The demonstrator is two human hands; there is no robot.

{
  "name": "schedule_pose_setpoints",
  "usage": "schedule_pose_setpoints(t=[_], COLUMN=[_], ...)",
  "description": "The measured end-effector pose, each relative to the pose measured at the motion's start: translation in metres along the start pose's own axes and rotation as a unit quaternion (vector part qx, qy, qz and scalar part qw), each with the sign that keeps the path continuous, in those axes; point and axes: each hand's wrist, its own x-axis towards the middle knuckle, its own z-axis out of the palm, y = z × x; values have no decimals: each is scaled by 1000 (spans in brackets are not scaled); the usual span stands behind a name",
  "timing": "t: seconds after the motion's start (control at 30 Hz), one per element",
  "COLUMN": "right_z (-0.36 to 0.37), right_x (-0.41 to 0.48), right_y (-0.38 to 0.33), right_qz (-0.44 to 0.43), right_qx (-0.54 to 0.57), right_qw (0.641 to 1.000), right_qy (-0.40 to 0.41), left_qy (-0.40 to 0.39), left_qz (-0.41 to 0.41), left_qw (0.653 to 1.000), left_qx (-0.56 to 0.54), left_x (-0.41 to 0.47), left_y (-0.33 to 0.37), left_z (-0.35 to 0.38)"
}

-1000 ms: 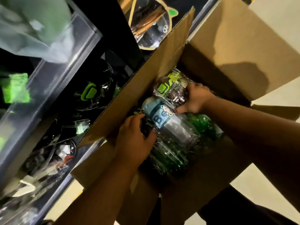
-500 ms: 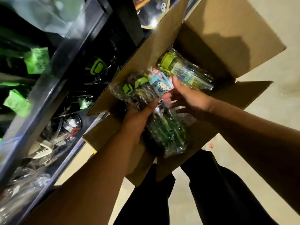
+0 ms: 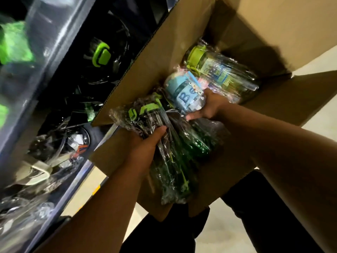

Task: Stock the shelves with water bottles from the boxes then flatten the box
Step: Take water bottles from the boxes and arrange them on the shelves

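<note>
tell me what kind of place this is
Likely a shop or stockroom: a dark shelf unit holds wrapped goods, and beside it an open cardboard box holds plastic-wrapped water bottles.

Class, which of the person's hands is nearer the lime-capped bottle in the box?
Right. The right hand holds the blue-labelled bottle beside the lime-capped bottle; the left hand grips the dark wrapped bottle, nearer the person.

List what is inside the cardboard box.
Wrapped bottles: green-lidded bottle, blue-labelled bottle in the right hand, dark green bottles in the left hand. Anything beneath is covered.
</note>
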Motion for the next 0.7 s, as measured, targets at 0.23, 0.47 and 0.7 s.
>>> schedule_pose_setpoints(t=[0.23,0.47,0.7], right_z=[-12,-50,-74], right_x=[-51,-230,-440], right_y=[12,-29,-88], right_qz=[-73,-107,-177], right_qx=[210,328,366], right_qw=[974,937,913], right_qy=[-35,-58,-19], left_qy=[26,-34,-63], left_qz=[24,66,121], left_qw=[999,995,981], left_qx=[-4,-65,-137], left_x=[-39,-187,-371], left_y=[14,80,136], left_z=[-6,-28,-74])
